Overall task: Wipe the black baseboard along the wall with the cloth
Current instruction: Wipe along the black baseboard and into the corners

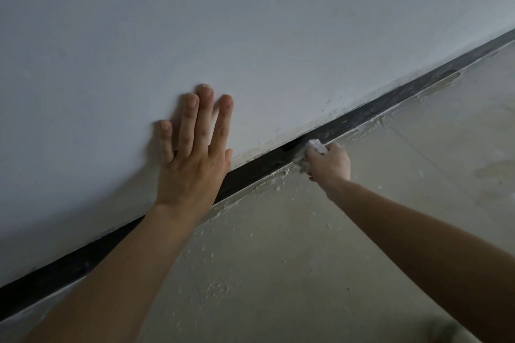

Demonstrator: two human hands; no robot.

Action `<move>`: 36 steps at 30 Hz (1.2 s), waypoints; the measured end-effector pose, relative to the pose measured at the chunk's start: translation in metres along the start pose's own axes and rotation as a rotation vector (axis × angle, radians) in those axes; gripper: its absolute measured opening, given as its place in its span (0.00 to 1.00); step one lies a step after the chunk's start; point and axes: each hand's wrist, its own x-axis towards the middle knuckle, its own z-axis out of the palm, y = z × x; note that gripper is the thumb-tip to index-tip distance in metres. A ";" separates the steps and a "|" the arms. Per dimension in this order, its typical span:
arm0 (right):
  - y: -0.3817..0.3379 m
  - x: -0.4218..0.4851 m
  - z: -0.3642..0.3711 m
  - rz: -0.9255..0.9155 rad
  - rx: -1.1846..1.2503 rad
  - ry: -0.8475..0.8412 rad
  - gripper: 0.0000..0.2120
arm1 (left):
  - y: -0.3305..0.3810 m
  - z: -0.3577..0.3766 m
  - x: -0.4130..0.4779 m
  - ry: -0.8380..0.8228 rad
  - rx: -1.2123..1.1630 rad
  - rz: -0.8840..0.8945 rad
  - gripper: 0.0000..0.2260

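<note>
Baseboard (250,168), black, runs diag across my view from ~8 o'clock up to ~2 o'clock, w/ grey-white wall (250,22) above it and beige floor (320,245) below. Right hand (328,163) sits just right of ctr, fist closed round a white cloth (313,147); cloth is pressed onto the baseboard's face, bunched, only partly visible past the knuckles. Left hand (192,150) is at ~9 o'clock of the right one, well apart from it, flat on the wall w/ fingers spread and pointing to 12, heel of palm overlapping the baseboard's top edge. It holds nothing. Baseboard toward 2 o'clock looks streaked w/ pale smears; toward 8 o'clock it reads darker. White crumbs and dried plaster (267,181) line the floor edge beside the strip.
</note>
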 end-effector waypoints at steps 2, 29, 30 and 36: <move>0.006 -0.010 -0.007 -0.033 -0.039 -0.155 0.08 | 0.005 -0.002 0.008 0.000 -0.089 0.056 0.39; 0.036 0.085 -0.029 0.169 0.482 -0.224 0.06 | 0.118 0.006 0.122 0.035 0.293 0.070 0.43; 0.039 0.086 -0.034 0.140 0.442 -0.247 0.06 | 0.119 0.006 0.122 0.029 0.300 0.069 0.43; 0.043 0.041 -0.029 0.035 0.369 -0.508 0.06 | 0.130 0.001 0.121 -0.053 0.285 0.024 0.42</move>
